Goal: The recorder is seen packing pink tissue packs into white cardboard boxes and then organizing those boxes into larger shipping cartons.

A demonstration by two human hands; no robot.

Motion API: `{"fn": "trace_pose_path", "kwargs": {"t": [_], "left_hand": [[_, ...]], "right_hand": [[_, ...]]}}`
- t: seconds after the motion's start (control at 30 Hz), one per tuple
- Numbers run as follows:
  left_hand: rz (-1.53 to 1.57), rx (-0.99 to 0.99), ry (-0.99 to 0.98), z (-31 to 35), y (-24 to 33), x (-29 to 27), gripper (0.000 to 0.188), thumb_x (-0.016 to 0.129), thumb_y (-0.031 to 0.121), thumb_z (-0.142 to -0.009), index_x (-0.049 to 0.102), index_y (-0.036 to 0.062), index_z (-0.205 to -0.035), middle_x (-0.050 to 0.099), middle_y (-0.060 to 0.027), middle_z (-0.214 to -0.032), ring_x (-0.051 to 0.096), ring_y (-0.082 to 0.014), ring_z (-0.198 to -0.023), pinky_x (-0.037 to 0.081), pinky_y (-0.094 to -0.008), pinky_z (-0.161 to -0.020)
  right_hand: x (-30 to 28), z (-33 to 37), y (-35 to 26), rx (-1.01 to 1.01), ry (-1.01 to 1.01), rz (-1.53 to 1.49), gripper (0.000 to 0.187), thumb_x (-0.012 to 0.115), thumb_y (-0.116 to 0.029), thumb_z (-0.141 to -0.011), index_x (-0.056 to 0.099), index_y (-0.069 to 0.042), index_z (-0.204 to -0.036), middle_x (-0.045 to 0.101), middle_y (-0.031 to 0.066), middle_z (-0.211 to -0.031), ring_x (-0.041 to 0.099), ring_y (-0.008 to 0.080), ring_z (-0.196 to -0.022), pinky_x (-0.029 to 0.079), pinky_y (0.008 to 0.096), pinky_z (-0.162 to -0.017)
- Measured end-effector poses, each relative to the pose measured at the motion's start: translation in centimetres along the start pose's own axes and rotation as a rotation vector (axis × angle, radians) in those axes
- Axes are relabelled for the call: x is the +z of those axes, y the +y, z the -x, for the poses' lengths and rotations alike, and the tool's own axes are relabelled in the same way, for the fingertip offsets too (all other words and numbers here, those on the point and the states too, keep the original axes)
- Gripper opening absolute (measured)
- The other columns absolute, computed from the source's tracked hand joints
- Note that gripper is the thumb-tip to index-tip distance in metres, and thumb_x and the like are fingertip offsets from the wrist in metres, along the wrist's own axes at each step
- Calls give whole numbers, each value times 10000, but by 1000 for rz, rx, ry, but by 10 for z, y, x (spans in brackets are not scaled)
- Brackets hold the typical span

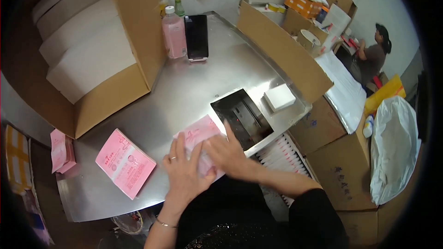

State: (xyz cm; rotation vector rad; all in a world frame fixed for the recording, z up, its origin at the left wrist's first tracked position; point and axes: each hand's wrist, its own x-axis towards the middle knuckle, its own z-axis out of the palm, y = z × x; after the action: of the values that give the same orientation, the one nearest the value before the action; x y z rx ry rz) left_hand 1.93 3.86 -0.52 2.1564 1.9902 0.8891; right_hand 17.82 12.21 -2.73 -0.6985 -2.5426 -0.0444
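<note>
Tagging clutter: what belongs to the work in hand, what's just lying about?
Likely in the work:
pink packet under left hand and right hand
pink printed stack

Likely just lying about:
pink-liquid bottle
black phone
green bottle

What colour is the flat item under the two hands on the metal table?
Pink, with reddish markings; the flat item shows in the head view.

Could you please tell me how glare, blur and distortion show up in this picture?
In the head view, light glares off the steel table beside the white box; in the head view, the right hand looks slightly soft; the head view's corners go black.
</note>
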Motion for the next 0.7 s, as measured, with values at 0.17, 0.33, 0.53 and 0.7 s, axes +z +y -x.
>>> {"fn": "trace_pose_path", "kwargs": {"t": [0.17,0.33,0.53,0.7], "left_hand": [[-255,31,107,-10,1,0,813,764,379,-666,502,34,-1353,297,-250,-1567,283,-497,-1410,249,-606,-1087],[-234,99,50,-1,-9,-5,542,688,372,-774,637,113,-1247,535,-199,-1301,498,-365,-1101,363,-475,-860],[-241,59,-35,-12,12,0,580,706,434,-786,625,118,-1265,548,-195,-1139,504,-332,-965,372,-457,-803],[-266,144,56,-20,6,-4,518,708,438,-795,639,82,-1166,555,-169,-1111,512,-320,-945,372,-462,-766]], "right_hand": [[4,-28,-21,-62,80,-240,148,605,-134,-794,654,-22,-877,644,162,-925,625,337,-1034,279,631,-1128],[-48,6,71,394,290,400,304,640,-66,-781,590,5,-1072,602,157,-941,590,330,-926,442,493,-818],[-38,42,145,549,314,569,99,670,-147,-876,704,-55,-891,597,95,-858,571,286,-872,422,439,-788],[-47,41,150,642,260,405,104,663,-98,-862,691,-17,-922,580,105,-878,560,298,-895,434,432,-768]]}}
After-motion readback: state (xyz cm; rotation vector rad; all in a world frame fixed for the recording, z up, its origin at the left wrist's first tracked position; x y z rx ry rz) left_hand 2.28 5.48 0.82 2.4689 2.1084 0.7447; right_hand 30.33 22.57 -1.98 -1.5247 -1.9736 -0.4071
